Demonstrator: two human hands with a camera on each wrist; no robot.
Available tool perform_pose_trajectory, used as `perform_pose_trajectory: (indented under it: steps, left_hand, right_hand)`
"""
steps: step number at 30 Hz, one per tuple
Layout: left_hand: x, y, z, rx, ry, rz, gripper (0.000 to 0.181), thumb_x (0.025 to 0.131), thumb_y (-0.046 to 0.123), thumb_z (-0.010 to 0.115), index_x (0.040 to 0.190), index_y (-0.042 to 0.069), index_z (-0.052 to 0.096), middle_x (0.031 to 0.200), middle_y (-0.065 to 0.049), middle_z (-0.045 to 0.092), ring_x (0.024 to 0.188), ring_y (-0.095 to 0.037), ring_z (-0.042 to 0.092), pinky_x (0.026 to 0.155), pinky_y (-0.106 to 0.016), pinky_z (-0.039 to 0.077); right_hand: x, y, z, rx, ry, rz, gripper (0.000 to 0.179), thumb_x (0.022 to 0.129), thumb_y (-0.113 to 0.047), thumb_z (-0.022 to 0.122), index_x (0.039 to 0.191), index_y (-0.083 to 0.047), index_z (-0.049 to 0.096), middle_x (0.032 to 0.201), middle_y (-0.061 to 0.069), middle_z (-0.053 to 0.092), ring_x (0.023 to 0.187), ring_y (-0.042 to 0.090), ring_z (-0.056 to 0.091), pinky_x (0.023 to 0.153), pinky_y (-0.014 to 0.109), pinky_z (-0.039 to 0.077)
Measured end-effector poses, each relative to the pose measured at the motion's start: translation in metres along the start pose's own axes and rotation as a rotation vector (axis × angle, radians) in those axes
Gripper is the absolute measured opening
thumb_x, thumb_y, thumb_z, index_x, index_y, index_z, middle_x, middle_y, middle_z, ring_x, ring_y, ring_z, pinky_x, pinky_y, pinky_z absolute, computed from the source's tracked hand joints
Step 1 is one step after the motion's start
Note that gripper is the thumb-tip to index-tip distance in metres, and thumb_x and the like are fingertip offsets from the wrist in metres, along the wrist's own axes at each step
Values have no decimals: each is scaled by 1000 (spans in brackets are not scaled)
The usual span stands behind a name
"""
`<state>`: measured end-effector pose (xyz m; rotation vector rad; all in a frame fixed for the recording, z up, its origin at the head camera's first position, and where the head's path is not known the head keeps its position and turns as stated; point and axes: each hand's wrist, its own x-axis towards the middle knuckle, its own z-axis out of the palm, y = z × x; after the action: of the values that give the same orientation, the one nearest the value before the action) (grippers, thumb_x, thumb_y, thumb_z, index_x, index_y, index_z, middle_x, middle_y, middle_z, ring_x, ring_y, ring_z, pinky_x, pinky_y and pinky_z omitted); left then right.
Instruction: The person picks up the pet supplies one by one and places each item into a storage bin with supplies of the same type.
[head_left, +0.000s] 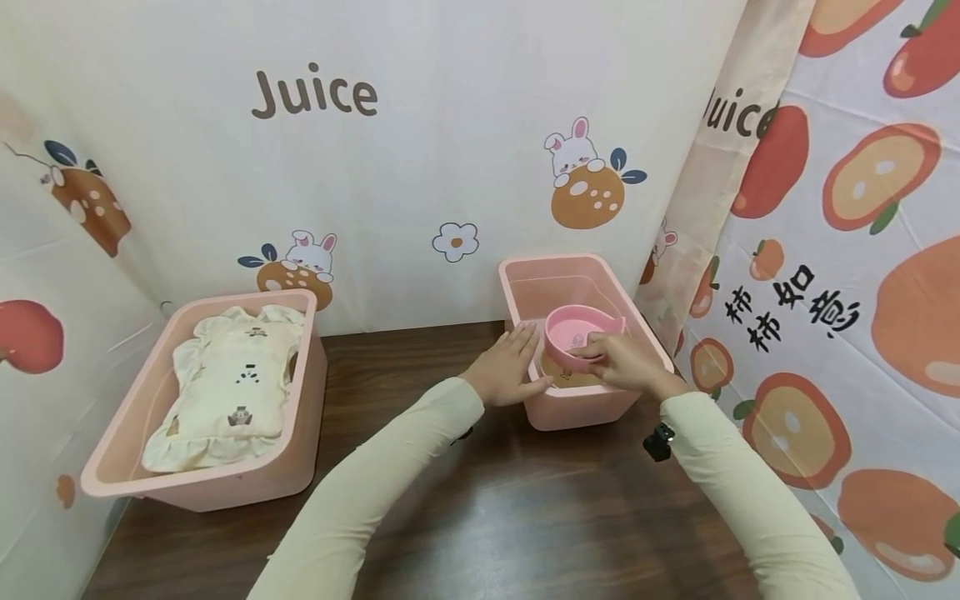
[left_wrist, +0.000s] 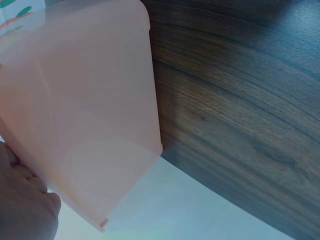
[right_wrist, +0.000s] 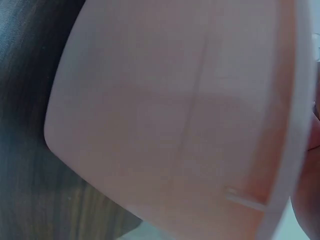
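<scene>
A pink round bowl (head_left: 567, 324) with a small pointed corner at its right side is inside the right-hand pink bin (head_left: 558, 411), over a tan item (head_left: 577, 378) that it partly covers. My right hand (head_left: 618, 360) grips the bowl's near rim. At the bin's near left corner, my left hand (head_left: 505, 367) rests on the rim with its fingers extended along the side. The left wrist view shows this hand (left_wrist: 25, 197) against the bin's edge, beside the outer wall (left_wrist: 90, 110). In the right wrist view the bin wall (right_wrist: 150, 110) hides most of the right hand.
Another pink bin (head_left: 306, 433) stands at the left, with a cream frilled cushion (head_left: 240, 383) in it. Both bins are on a dark wooden table (head_left: 510, 517). Printed curtains (head_left: 420, 150) hang close behind and at the sides.
</scene>
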<state>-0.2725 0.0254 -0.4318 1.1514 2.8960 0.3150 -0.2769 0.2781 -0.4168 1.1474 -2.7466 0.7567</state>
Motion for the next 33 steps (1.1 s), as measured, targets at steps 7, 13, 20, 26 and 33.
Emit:
perform_pose_trajectory:
  steps: [7,13,20,26,33]
  left_hand:
    - [1,0,1,14,8,5,85,95,60,36,153,1,13,160,-14,12,148,-28,11,118,-42,16]
    - [-1,0,0,25,-6,-3,86,95,61,35,153,1,14,160,-15,13,148,-27,10,118,-41,15]
    - [-1,1,-2,14,-14,-4,86,95,60,36,153,1,14,160,-15,12,148,-28,9,118,-40,14]
    - [-1,1,-1,19,-27,-12,85,95,61,35,153,2,13,161,-12,8,148,-25,5,119,-40,14]
    - [-1,1,-1,14,-41,-20,86,94,63,33,153,4,12,161,-12,8,148,-24,4,119,-38,12]
  right_hand:
    - [4,9,9,81,2,56,31,76,7,73,106,-2,74,69,-8,52,67,7,46,59,22,43]
    - [5,11,12,83,-46,84,32,77,7,72,106,-4,74,67,-8,48,65,9,41,58,24,38]
    - [4,13,11,126,-85,103,33,76,7,71,108,0,72,75,-3,59,69,9,46,61,24,44]
    - [5,15,11,139,-141,155,32,78,7,68,108,-2,73,76,0,59,70,12,47,64,25,43]
    - [7,14,11,160,-168,176,33,78,8,66,109,-2,73,73,-3,55,68,13,44,62,25,39]
